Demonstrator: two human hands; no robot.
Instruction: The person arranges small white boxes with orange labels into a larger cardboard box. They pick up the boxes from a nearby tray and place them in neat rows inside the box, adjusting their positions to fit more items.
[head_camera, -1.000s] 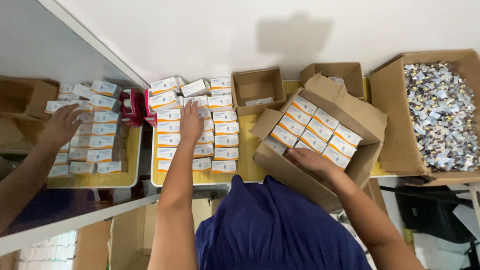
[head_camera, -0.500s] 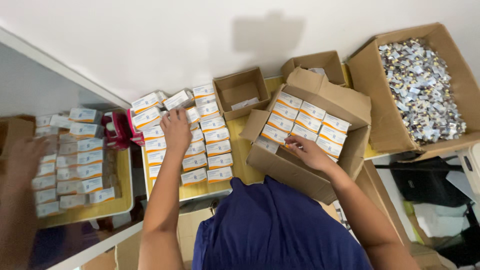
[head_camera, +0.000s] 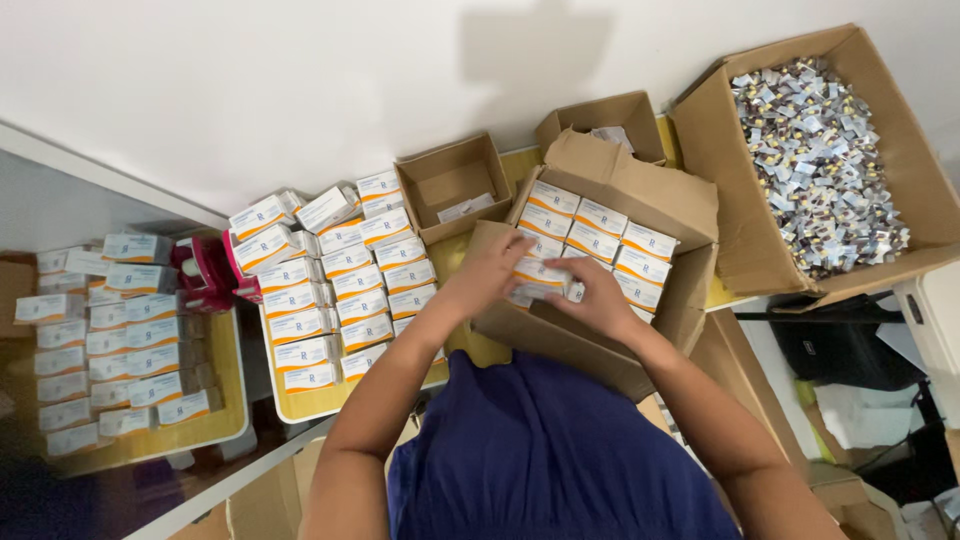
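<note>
- Small white-and-orange carton (head_camera: 538, 272): it sits at the near edge of the open cardboard box (head_camera: 690, 205), where we have both hands on it.
- Left hand (head_camera: 490, 272): fingers curled over the carton's left end, closed on it from above.
- Right hand (head_camera: 590, 292): fingers wrapped around the right end of the same carton; we judge that both hands grip it together.
- Cardboard box: it rests tilted against our body and the surface (head_camera: 300, 405). It holds rows of like cartons (head_camera: 595, 232), packed flat and touching.
- Progress: on the surface to the left, rows of cartons (head_camera: 335, 290) already lie side by side. We judge the unpacking partly done, since the box looks well filled.
- Surroundings: two small empty boxes (head_camera: 455, 180) stand behind, and a large box of loose silver packets (head_camera: 815, 160) stands to the right.
- A red tape dispenser (head_camera: 240, 270) sits at the left edge of the surface.
- Limits of view: a mirror panel (head_camera: 120, 330) on the left repeats the rows. Our hands hide the box's nearest row, so its count cannot be told.
</note>
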